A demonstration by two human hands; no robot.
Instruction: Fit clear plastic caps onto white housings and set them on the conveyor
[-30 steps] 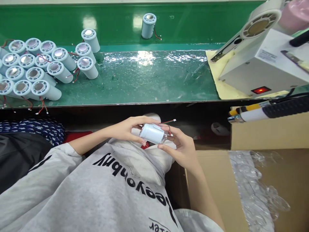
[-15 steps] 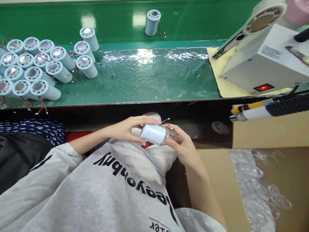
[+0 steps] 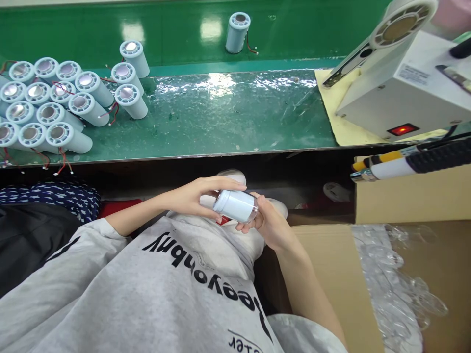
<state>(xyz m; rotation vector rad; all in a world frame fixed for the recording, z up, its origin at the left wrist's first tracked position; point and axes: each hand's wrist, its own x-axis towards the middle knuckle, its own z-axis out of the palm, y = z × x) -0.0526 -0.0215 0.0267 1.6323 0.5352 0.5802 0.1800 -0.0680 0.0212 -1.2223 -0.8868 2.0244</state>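
Above my lap, a light-blue cylindrical battery pack (image 3: 235,205) lies nearly sideways between my two hands. My left hand (image 3: 193,197) is closed around its left end, thumb and fingers on opposite sides. At the other end, the fingers of my right hand (image 3: 271,223) are closed on a clear plastic cover (image 3: 254,210) that fits over the pack's end. The pack's wires are hidden now. Several similar battery packs (image 3: 51,113) with red and black wires stand grouped at the left of the green bench.
One more battery pack (image 3: 237,33) stands at the back of the green bench (image 3: 221,122). A white machine (image 3: 408,93) with a lit red switch sits at right, near a yellow-and-white handled tool (image 3: 390,169). Below, an open cardboard box (image 3: 324,264) holds clear plastic pieces (image 3: 397,289).
My right hand has turned, its fingers curling round the clear cover from below. The wire ends that showed beside it are out of sight. My left hand has kept its place.
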